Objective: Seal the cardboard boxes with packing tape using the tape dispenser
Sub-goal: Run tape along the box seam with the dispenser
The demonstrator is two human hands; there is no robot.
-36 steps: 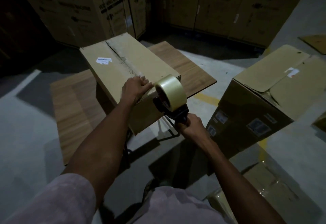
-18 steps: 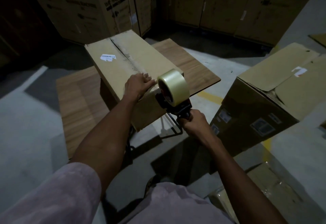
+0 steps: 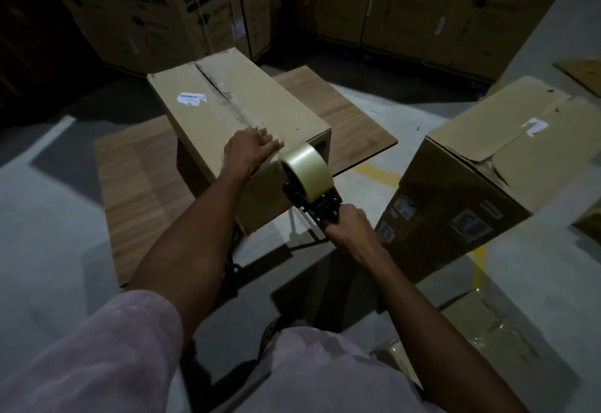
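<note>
My right hand (image 3: 349, 228) grips the handle of a black tape dispenser (image 3: 317, 206), its clear tape roll (image 3: 307, 173) against the near end of a brown cardboard box (image 3: 234, 110). My left hand (image 3: 248, 149) lies flat, fingers spread, on the box's top beside the centre seam. The box sits on a low wooden table (image 3: 136, 168); tall printed cartons (image 3: 146, 6) stand behind.

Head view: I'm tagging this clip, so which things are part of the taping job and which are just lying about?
In the job:
- tape dispenser, gripped by the right hand
- cardboard box, left hand flat on top
- second box, flaps unsealed

Lying about:
- wooden board
- stacked cartons
- flat cardboard
</note>
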